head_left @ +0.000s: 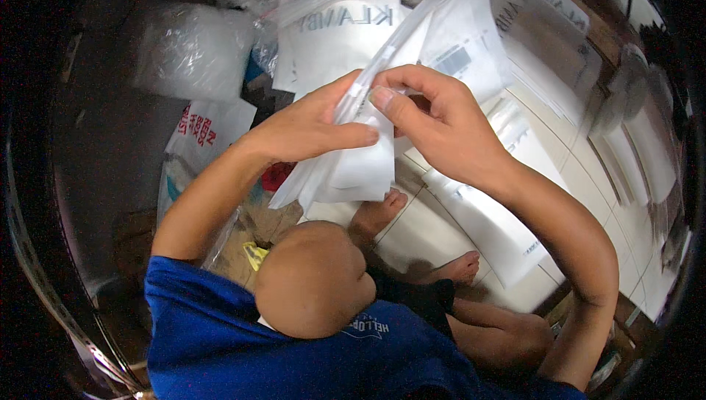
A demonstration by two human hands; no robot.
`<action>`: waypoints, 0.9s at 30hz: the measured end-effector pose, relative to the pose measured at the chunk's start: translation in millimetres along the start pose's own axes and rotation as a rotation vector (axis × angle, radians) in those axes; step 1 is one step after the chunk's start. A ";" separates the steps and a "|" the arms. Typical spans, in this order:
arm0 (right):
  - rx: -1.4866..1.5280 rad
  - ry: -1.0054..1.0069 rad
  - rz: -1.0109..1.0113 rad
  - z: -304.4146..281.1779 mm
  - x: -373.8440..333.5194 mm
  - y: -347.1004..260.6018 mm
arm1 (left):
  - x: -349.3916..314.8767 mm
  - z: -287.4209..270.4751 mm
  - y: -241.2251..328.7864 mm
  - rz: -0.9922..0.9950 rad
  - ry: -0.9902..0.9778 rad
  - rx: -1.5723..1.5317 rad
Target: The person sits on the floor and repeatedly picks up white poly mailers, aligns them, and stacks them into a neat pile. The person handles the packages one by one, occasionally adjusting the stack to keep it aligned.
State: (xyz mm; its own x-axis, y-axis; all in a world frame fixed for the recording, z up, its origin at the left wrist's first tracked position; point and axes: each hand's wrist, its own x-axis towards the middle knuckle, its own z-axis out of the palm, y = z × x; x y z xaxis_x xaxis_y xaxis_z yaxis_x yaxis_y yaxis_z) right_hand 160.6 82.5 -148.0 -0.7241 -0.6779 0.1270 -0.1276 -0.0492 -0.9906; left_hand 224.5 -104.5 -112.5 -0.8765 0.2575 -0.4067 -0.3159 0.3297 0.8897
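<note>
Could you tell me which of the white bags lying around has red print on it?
It is the white bag on the floor beside the left forearm, below the clear plastic bundle. The other white bags show grey print only.

Looks like a home packing spot, not a proper shop: person sits barefoot on pale tiled floor (pixel 588 172), w/ stacks of white mailer bags (pixel 338 32) and clear plastic bags (pixel 191 51) piled around.

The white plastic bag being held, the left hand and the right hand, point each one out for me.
white plastic bag (pixel 362 172): head view, on its lower white part below the fingers.
left hand (pixel 309 129): head view, on the back of the hand.
right hand (pixel 440 124): head view, on the back of the hand.
</note>
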 end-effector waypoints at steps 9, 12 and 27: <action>0.048 -0.214 0.063 41.5 5.4 19.2 | -87.0 -41.1 -77.4 -0.385 0.808 -0.075; 0.096 -0.188 0.123 45.1 0.3 45.8 | -141.8 -70.3 -133.4 -0.408 1.056 -0.053; -0.205 -0.729 0.257 196.7 -81.5 262.9 | -269.1 -115.2 -362.1 -0.593 1.062 0.251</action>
State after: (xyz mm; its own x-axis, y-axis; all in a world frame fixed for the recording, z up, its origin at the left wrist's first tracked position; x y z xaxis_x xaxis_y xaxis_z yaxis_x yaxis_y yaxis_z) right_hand 319.4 -19.5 -428.8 -0.1316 -0.9620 -0.2391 -0.1905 0.2612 -0.9463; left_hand 532.9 -397.8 -301.2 -0.5188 -0.8146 -0.2593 -0.7882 0.3384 0.5140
